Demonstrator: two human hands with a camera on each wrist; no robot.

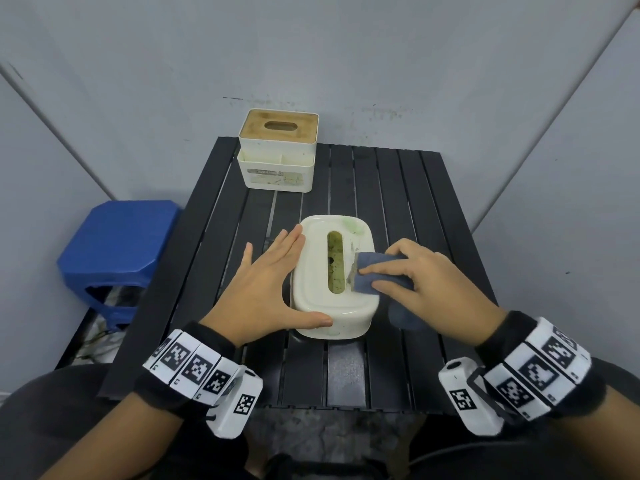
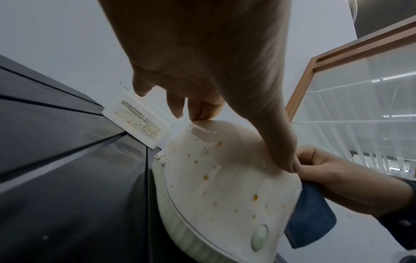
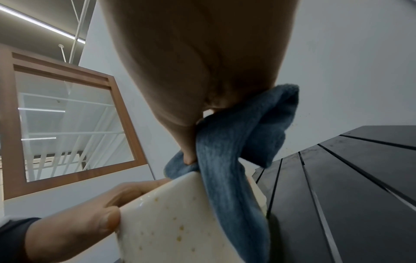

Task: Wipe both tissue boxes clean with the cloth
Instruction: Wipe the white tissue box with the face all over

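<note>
A rounded white tissue box (image 1: 317,271) (image 2: 225,186) (image 3: 171,224), speckled with orange and green stains, lies in the middle of the table. My left hand (image 1: 266,289) (image 2: 202,62) rests flat against its left side with straight fingers, and the thumb lies along its near edge. My right hand (image 1: 419,275) (image 3: 202,62) grips a folded blue cloth (image 1: 372,271) (image 2: 310,218) (image 3: 227,151) and presses it on the box's top right, beside the slot. A second white tissue box with a wooden lid (image 1: 278,150) (image 2: 137,121) stands at the table's far left.
The black slatted table (image 1: 398,202) (image 3: 349,186) fills the middle of the scene. A blue plastic stool (image 1: 117,247) stands to the left of it. Grey walls close in behind and on both sides.
</note>
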